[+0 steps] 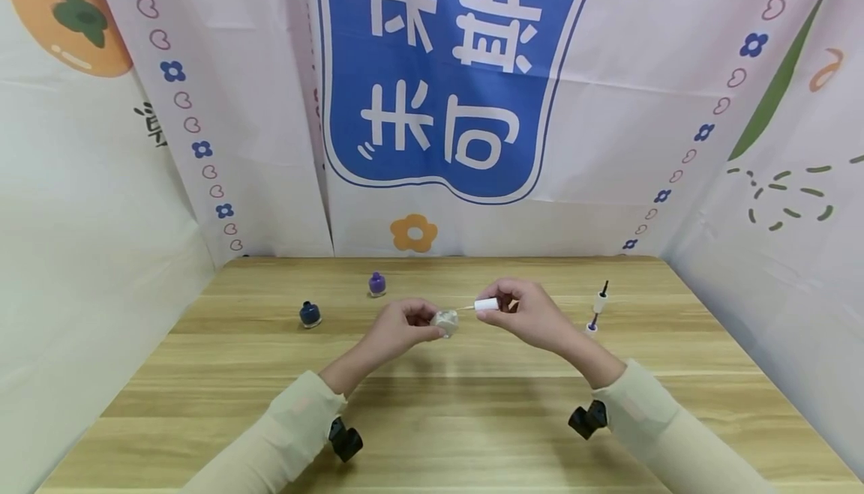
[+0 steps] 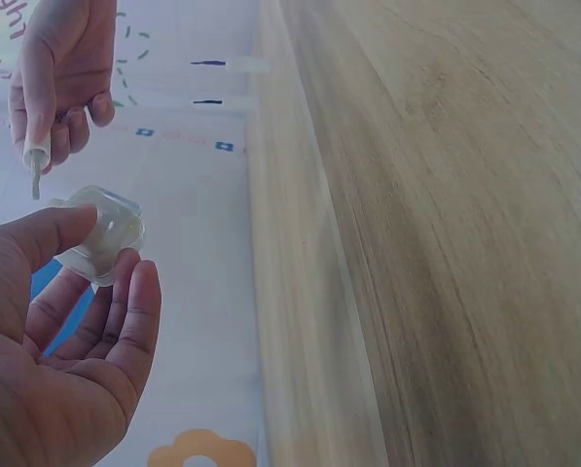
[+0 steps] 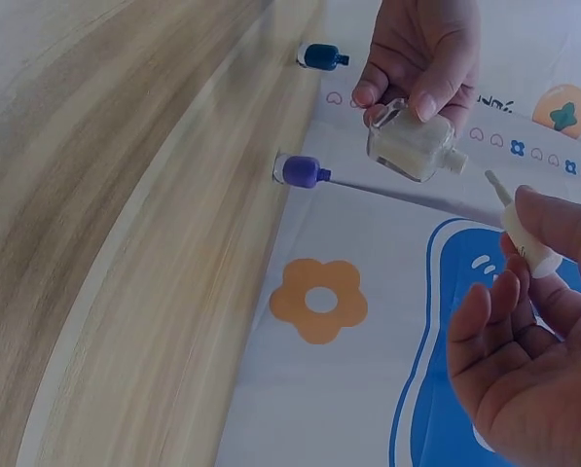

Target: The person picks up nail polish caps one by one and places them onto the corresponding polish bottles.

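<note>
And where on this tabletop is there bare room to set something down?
Bare tabletop lies between the left sleeve and right sleeve, between the dark blue bottle and left cloth wall, and right of the two upright brushes. Crowded: mid-table, where the left hand holds the clear bottle and the right hand the white brush cap.
</note>
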`<action>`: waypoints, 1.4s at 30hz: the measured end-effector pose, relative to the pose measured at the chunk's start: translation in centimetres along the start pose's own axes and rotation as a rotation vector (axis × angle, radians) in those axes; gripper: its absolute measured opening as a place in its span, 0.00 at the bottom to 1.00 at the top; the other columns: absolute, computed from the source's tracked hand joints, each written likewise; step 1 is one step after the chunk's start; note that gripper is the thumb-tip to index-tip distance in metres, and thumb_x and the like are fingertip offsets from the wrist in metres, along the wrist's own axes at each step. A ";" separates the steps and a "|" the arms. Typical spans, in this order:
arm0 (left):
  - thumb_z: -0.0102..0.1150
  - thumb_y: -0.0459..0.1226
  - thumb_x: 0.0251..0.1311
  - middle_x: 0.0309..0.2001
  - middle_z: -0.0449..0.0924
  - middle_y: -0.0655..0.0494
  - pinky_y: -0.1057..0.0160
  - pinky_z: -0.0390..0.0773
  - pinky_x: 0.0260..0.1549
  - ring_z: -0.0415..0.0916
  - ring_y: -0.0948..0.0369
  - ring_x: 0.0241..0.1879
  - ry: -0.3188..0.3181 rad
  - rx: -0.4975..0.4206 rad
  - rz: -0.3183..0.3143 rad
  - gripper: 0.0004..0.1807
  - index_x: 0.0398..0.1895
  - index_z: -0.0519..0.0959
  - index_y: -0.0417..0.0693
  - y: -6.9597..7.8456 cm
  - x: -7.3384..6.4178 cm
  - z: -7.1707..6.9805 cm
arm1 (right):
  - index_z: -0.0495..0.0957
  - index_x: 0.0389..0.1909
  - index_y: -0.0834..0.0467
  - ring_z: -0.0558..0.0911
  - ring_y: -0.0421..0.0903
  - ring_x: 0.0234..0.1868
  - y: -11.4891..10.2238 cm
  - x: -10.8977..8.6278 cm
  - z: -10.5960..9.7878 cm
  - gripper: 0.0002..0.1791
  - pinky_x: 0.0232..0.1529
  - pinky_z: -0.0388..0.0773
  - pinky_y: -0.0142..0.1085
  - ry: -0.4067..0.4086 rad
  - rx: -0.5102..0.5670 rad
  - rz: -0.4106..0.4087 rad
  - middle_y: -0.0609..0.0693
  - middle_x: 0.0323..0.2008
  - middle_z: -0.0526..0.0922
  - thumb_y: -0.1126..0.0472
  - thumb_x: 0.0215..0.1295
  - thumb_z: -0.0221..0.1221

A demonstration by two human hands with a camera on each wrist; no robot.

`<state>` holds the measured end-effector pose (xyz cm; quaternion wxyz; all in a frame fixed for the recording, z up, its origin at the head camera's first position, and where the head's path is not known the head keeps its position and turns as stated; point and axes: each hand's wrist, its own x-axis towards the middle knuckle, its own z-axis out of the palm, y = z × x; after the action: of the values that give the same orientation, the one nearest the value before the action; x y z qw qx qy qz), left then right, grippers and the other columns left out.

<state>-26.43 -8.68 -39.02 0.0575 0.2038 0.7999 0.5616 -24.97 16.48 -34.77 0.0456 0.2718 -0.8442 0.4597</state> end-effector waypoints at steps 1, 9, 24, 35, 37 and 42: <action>0.70 0.34 0.55 0.35 0.81 0.53 0.61 0.82 0.33 0.78 0.57 0.34 -0.001 0.002 0.001 0.11 0.41 0.83 0.42 0.0 0.0 0.0 | 0.82 0.36 0.53 0.74 0.46 0.27 0.0 0.0 0.1 0.04 0.23 0.72 0.32 -0.004 -0.001 -0.003 0.48 0.28 0.78 0.61 0.61 0.67; 0.70 0.34 0.55 0.36 0.82 0.54 0.62 0.82 0.34 0.78 0.57 0.34 -0.019 0.010 0.012 0.11 0.41 0.83 0.42 0.0 -0.1 0.1 | 0.82 0.35 0.53 0.74 0.45 0.28 -0.1 0.2 0.5 0.04 0.24 0.73 0.32 -0.021 -0.015 -0.021 0.47 0.28 0.78 0.62 0.61 0.67; 0.69 0.32 0.55 0.36 0.81 0.54 0.64 0.81 0.32 0.77 0.58 0.34 -0.037 0.005 0.021 0.11 0.41 0.83 0.41 0.0 -0.2 0.3 | 0.82 0.35 0.53 0.73 0.45 0.28 0.0 0.2 0.9 0.05 0.24 0.72 0.31 -0.054 -0.016 0.007 0.47 0.28 0.77 0.63 0.60 0.67; 0.69 0.34 0.55 0.35 0.81 0.54 0.65 0.82 0.32 0.78 0.58 0.34 -0.042 0.009 0.028 0.11 0.41 0.82 0.40 0.1 -0.3 0.5 | 0.81 0.37 0.60 0.74 0.45 0.28 0.2 0.5 1.5 0.08 0.24 0.73 0.31 -0.058 0.047 0.035 0.49 0.29 0.78 0.64 0.59 0.68; 0.69 0.33 0.55 0.35 0.82 0.54 0.65 0.82 0.32 0.78 0.59 0.33 -0.044 0.008 0.032 0.11 0.41 0.82 0.40 0.1 -0.2 0.6 | 0.80 0.38 0.62 0.75 0.46 0.30 0.2 0.5 1.6 0.08 0.25 0.74 0.31 -0.053 0.057 0.047 0.49 0.30 0.78 0.65 0.60 0.67; 0.69 0.33 0.55 0.34 0.82 0.54 0.65 0.81 0.31 0.77 0.58 0.33 -0.055 -0.006 0.044 0.11 0.41 0.83 0.40 0.0 0.0 0.9 | 0.80 0.40 0.65 0.75 0.49 0.32 0.2 0.7 2.0 0.07 0.26 0.74 0.32 -0.056 0.082 0.065 0.51 0.31 0.78 0.69 0.61 0.65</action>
<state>-26.10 -7.86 -39.32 0.0677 0.2362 0.7916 0.5594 -25.35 14.70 -35.84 -0.0041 0.2584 -0.8341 0.4873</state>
